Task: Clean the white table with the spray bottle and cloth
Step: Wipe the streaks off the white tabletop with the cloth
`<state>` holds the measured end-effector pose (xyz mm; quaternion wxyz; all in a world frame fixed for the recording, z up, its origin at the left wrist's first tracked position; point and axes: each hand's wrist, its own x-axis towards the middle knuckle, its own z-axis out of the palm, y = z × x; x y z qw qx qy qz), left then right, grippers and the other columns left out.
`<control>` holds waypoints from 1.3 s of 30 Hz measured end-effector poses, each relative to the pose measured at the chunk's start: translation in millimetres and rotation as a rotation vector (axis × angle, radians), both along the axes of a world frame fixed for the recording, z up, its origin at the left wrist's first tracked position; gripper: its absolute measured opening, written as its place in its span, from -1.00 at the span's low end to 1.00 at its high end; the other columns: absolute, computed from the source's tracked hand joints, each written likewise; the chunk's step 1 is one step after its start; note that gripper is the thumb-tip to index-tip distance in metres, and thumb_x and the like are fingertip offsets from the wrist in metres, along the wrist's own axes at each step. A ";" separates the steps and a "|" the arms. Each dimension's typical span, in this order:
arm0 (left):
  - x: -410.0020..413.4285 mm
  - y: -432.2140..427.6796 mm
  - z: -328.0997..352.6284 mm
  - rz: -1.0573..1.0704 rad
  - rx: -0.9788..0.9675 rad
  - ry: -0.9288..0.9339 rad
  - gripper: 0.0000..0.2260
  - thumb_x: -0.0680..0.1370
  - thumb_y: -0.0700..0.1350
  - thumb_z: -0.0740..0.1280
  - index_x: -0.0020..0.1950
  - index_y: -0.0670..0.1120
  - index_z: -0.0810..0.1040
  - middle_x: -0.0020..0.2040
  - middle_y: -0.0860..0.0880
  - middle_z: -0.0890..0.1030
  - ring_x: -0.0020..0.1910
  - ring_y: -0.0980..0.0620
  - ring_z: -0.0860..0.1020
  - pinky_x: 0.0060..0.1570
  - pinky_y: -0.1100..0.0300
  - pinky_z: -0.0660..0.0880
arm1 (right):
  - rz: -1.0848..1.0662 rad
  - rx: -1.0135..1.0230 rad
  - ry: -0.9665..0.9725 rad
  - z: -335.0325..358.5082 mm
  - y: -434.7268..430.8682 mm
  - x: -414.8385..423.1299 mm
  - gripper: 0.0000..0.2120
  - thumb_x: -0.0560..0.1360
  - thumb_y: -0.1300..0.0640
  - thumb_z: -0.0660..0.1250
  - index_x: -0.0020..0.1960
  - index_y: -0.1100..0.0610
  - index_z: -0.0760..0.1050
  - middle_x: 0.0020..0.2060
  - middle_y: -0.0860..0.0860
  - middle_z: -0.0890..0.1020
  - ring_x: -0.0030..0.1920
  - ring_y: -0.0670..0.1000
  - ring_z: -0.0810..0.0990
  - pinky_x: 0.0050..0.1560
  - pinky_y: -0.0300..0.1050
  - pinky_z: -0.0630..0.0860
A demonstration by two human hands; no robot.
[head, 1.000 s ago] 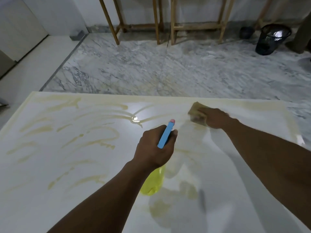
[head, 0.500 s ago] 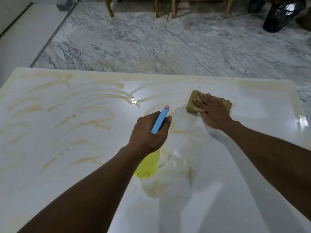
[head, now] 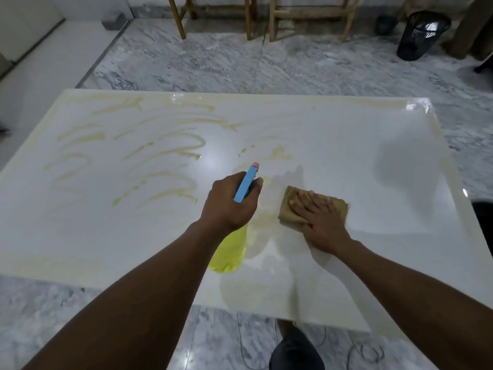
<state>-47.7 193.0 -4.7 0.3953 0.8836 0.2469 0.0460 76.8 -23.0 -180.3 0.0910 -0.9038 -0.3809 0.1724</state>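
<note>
The white table [head: 360, 145] fills the middle of the view, its left half streaked with yellowish smears [head: 165, 153]. My left hand [head: 229, 204] grips a spray bottle [head: 230, 252] with a yellow body and a blue head with a pink nozzle, held above the table's centre and pointing away from me. Just to its right, my right hand [head: 320, 217] lies flat with fingers spread on a folded tan cloth [head: 289, 206], pressing it onto the tabletop. The cloth's middle is hidden under my palm.
Grey marble floor [head: 266, 65] surrounds the table. Wooden frame legs [head: 248, 20] stand at the far wall, and a black mesh waste bin [head: 421, 33] sits at the far right. Below the near table edge my foot [head: 293, 345] and some loose cable are visible.
My right hand has dragged the cloth from the far middle of the table back toward me, beside the bottle. My head has tilted and pulled back, showing the near table edge.
</note>
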 end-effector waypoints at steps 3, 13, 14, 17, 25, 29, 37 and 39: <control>-59.9 -11.9 6.8 -0.011 -0.014 -0.030 -0.65 0.69 0.09 0.29 -0.11 -0.16 0.55 -0.30 -0.20 0.61 -0.32 -0.24 0.68 -0.16 -0.23 0.62 | 0.008 -0.020 0.001 -1.3 -22.6 -71.6 -0.32 0.43 -0.08 -0.16 0.56 -0.28 -0.02 0.57 -0.21 -0.13 0.61 -0.03 -0.16 0.56 0.15 -0.24; -171.5 -27.5 19.1 -0.023 -0.024 0.036 -0.65 0.68 0.13 0.28 -0.18 -0.07 0.52 -0.37 -0.05 0.55 -0.32 -0.23 0.69 -0.15 -0.24 0.66 | -0.322 0.216 0.385 56.7 -33.0 -165.7 -0.65 0.66 0.05 0.12 0.41 -0.11 0.44 0.47 -0.06 0.40 0.50 0.07 0.32 0.42 -0.01 0.19; -172.0 -28.2 21.7 -0.020 -0.026 0.037 -0.65 0.68 0.13 0.28 -0.17 -0.08 0.52 -0.36 -0.06 0.55 -0.32 -0.23 0.69 -0.15 -0.24 0.66 | -0.448 0.292 0.512 76.9 -28.7 -162.9 -0.71 0.65 0.05 0.17 0.32 -0.08 0.53 0.33 -0.01 0.54 0.33 0.13 0.49 0.27 0.02 0.34; -162.5 -27.7 30.3 -0.030 -0.035 0.023 -0.67 0.68 0.13 0.28 -0.09 -0.10 0.57 -0.36 -0.05 0.56 -0.31 -0.23 0.69 -0.14 -0.23 0.66 | -0.789 0.482 0.906 112.5 -24.6 -137.7 -0.88 0.58 0.05 0.30 0.05 0.02 0.58 -0.08 0.09 0.61 -0.10 0.16 0.56 -0.09 0.01 0.44; -76.1 -6.6 45.6 -0.020 -0.007 -0.005 -0.64 0.68 0.11 0.29 -0.21 -0.09 0.46 -0.27 -0.24 0.62 -0.28 -0.28 0.69 -0.15 -0.23 0.64 | -0.926 0.477 1.082 134.6 2.2 1.7 -0.60 0.43 0.19 0.36 0.25 0.30 0.50 0.06 0.27 0.65 -0.04 0.25 0.64 -0.20 0.05 0.60; -10.6 14.3 45.0 -0.006 0.002 0.000 -0.64 0.67 0.13 0.29 -0.20 -0.09 0.47 -0.30 -0.20 0.61 -0.30 -0.27 0.68 -0.16 -0.25 0.66 | -0.828 0.417 0.745 153.5 37.3 102.6 -0.68 0.50 0.22 0.30 0.22 0.27 0.54 0.04 0.24 0.60 -0.06 0.19 0.55 -0.14 0.02 0.48; 109.9 55.7 19.0 0.033 -0.018 -0.045 -0.64 0.63 0.20 0.26 -0.13 -0.07 0.53 -0.32 -0.16 0.56 -0.32 -0.26 0.62 -0.22 -0.25 0.67 | -0.517 0.310 0.302 171.3 125.3 275.3 -0.73 0.59 -0.03 0.23 0.20 0.03 0.58 -0.11 0.10 0.60 -0.23 0.13 0.54 -0.38 -0.20 0.34; 132.4 64.7 8.6 0.044 -0.029 -0.057 -0.58 0.60 0.23 0.24 0.06 -0.11 0.60 -0.32 -0.15 0.55 -0.31 -0.27 0.59 -0.22 -0.23 0.68 | -0.409 0.225 0.158 147.9 145.6 309.1 -0.57 0.57 0.23 0.12 0.39 0.01 0.46 0.23 0.15 0.57 0.09 0.23 0.56 -0.24 -0.11 0.44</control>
